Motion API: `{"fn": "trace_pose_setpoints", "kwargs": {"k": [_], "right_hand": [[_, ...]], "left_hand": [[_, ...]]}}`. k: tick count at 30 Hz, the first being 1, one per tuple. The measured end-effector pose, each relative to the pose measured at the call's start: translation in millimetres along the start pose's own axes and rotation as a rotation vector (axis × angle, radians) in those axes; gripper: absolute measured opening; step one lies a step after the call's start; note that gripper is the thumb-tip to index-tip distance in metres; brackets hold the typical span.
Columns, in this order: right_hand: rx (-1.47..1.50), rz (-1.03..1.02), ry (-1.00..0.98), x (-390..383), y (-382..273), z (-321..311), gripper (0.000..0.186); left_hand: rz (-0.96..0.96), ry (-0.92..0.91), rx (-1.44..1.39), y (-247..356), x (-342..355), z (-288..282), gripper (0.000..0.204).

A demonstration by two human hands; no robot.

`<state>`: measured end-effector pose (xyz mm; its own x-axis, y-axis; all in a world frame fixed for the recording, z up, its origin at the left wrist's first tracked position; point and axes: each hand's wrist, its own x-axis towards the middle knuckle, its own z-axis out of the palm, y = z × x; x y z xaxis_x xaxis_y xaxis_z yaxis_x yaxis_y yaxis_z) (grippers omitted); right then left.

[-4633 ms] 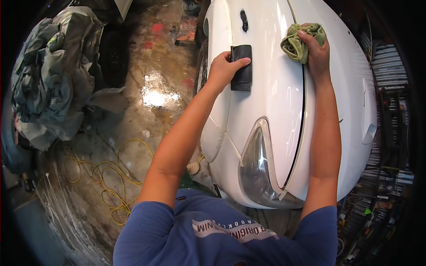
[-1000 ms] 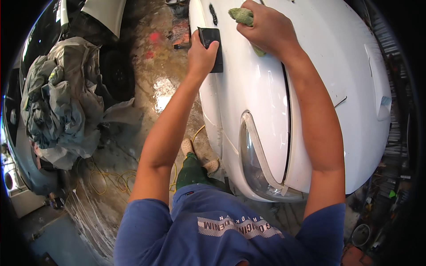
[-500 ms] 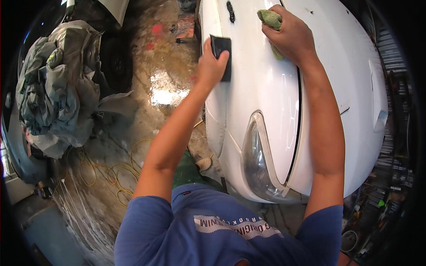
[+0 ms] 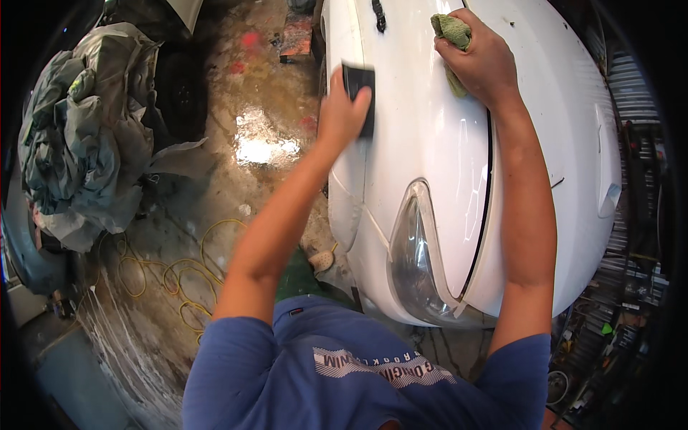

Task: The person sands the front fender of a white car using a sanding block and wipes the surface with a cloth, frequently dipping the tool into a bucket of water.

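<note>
My left hand [image 4: 342, 109] grips a dark rectangular pad or sheet [image 4: 362, 79], blurred at its edges, on the left edge of a white car body [image 4: 401, 122]. My right hand [image 4: 481, 64] is closed on a crumpled green cloth [image 4: 451, 29], held on the white panel just left of a dark panel gap [image 4: 486, 215]. A short black mark or part [image 4: 380, 16] sits on the paint above the pad. Lower on the car are a clear lamp [image 4: 419, 265] and pale tape [image 4: 380, 236] along the panel lines.
On the left, crumpled grey sheeting [image 4: 86, 136] covers part of another vehicle with a dark wheel [image 4: 183, 93]. A yellow cord [image 4: 172, 272] lies on the wet, stained floor [image 4: 236, 186]. A red-stained block [image 4: 297, 36] stands behind. Cluttered tools and metal parts [image 4: 609, 315] line the right.
Compared with a second ago, both hands, with pad and cloth, are farther right and slightly lower in the view. Earlier, the cloth was bunched higher in my right hand and the pad sat more rightward.
</note>
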<state>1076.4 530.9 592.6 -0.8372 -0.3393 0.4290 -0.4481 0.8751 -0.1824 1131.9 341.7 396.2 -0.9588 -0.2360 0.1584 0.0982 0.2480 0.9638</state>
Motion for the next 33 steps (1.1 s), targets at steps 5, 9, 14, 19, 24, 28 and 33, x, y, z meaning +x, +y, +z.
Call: {"fn": "trace_pose_setpoints", "kwargs": {"k": [5, 9, 14, 19, 24, 28, 33], "right_hand": [[-0.023, -0.008, 0.023, 0.3, -8.8, -5.1, 0.034], [0.037, 0.022, 0.013, 3.3, -11.2, -4.2, 0.027], [0.045, 0.001, -0.006, 1.5, -4.9, -0.8, 0.035], [0.036, 0.006, 0.014, -2.9, 2.8, -0.9, 0.034], [0.052, -0.011, 0.016, 2.4, -10.4, -4.5, 0.033], [0.047, -0.019, 0.014, 1.7, -9.0, -5.2, 0.031], [0.047, 0.009, 0.028, -3.0, -7.3, -7.6, 0.028]], "left_hand": [[0.133, 0.053, 0.033, -38.5, -109.5, 3.9, 0.072], [0.099, 0.050, -0.008, -13.1, -3.6, -2.1, 0.068], [-0.035, 0.024, 0.001, -4.7, 2.5, -1.8, 0.071], [0.006, 0.066, -0.027, -24.1, -77.8, 8.9, 0.071], [-0.028, 0.056, 0.029, 2.8, 67.0, -1.9, 0.066], [-0.056, 0.022, 0.017, -1.6, 79.0, 1.0, 0.068], [-0.031, -0.032, -0.019, -14.0, -21.5, 9.1, 0.075]]}}
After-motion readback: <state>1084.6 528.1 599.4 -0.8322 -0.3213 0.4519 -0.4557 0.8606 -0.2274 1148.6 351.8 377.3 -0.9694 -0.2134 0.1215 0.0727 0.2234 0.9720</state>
